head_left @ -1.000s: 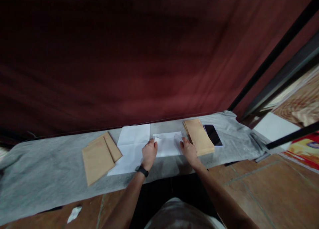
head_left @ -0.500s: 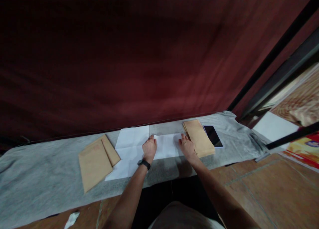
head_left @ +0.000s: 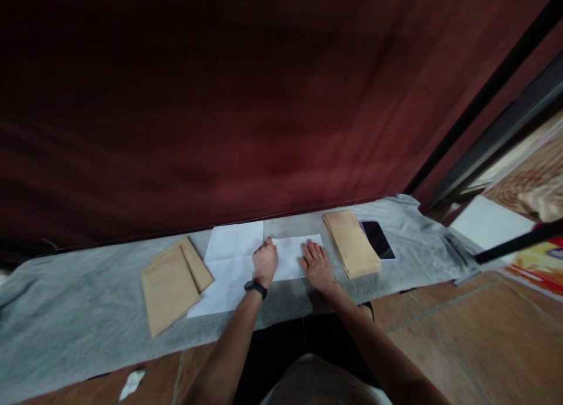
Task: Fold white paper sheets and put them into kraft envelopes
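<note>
A white folded sheet of paper (head_left: pixel 288 255) lies in front of me on the cloth-covered surface. My left hand (head_left: pixel 264 263), with a dark watch at the wrist, is closed at the sheet's left end, fingers curled onto it. Flat on the right part of the same sheet rests my right hand (head_left: pixel 317 267), its fingers spread. Larger white sheets with crease lines (head_left: pixel 235 240) spread out to the left, partly under my left hand and forearm.
Brown envelopes (head_left: pixel 169 290) overlap at the left; a stack of brown envelopes (head_left: pixel 354 243) sits at the right, beside a phone (head_left: pixel 377 239). Grey cloth (head_left: pixel 88 293) covers the low surface, backed by a dark red curtain (head_left: pixel 272 129). A white scrap (head_left: pixel 132 384) lies on the tiled floor.
My right hand has moved left, off the folded sheet's right end beside the envelope stack, and flattened on the sheet. My left hand has stayed at the left end.
</note>
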A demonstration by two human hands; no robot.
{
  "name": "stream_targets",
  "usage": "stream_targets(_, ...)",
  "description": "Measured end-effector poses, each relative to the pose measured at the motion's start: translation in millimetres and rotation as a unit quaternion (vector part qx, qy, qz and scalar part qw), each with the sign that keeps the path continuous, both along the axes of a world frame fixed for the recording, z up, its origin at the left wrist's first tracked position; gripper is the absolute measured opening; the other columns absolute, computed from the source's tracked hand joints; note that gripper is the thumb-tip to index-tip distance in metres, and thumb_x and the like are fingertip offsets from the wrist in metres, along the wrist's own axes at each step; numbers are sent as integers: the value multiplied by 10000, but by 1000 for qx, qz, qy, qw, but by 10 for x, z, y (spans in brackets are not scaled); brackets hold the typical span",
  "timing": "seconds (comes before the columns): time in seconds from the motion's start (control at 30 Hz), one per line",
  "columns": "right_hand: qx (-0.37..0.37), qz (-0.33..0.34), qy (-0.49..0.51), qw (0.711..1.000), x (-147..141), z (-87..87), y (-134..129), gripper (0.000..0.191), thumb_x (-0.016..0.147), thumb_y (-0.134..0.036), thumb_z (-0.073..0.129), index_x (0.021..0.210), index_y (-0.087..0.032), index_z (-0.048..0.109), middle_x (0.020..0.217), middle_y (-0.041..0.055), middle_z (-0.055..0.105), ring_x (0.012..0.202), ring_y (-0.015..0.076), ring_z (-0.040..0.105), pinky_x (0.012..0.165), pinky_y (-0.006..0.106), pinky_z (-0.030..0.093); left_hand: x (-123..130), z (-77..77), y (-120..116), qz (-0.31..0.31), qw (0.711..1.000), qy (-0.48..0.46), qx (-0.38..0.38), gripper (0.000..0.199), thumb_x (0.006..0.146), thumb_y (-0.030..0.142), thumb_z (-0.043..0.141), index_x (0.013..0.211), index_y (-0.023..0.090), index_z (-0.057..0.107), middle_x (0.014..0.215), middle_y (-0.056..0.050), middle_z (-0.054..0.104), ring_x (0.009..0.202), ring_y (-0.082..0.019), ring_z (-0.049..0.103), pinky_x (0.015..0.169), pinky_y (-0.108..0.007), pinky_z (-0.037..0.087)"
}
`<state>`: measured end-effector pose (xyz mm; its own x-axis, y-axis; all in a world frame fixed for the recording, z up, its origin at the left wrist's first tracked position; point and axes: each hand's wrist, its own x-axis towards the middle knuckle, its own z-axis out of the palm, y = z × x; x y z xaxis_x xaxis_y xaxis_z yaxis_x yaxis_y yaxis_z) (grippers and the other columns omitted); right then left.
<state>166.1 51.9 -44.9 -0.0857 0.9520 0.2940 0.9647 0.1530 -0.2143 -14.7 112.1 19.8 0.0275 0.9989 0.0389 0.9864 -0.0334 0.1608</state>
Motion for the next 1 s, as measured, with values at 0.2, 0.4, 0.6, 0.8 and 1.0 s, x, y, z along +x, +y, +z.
stream_targets(0.2,20,10,8,1000,6,-26,-7,528,1038,-358,390,1530,-165,414,1590,156,393,1476,315,360,1182,531,291,303,-144,-325,-123,986,-17,109,468,999,224,388,1439,105,496,1504,-198,490,1415,-316,437,1161,-494,359)
stream_targets(0.4,1,19,2,1000,74,-35,-7,513,1020,-252,387,1519,-142,432,1591,155,389,1489,298,341,1191,505,296,452,-500,-597,-153,984,-62,65,550,1029,374,352,1520,135,415,1599,-147,391,1521,-293,273,1229,-532,259)
stream_targets(0.6,-25,42,77,996,-183,74,188,484,1042,-227,300,1454,-107,524,1507,160,507,1454,255,409,1199,484,329,351,-598,-605,-148,986,-45,65,567,983,236,389,1533,99,378,1618,-167,341,1539,-294,209,1245,-539,216)
stream_targets(0.8,-43,95,87,991,-485,53,315,473,1065,-278,308,1457,-120,521,1529,106,494,1453,185,409,1226,382,305,347,-706,-550,-168,985,-20,31,598,950,173,411,1545,127,369,1603,-150,376,1526,-276,259,1263,-508,206)
stream_targets(1.0,20,60,20,998,-91,-61,302,477,1061,-304,342,1469,-116,502,1534,140,475,1443,235,426,1214,457,298,360,-731,-576,-139,988,-3,65,561,1001,195,304,1550,85,345,1626,-137,332,1543,-254,198,1263,-487,203)
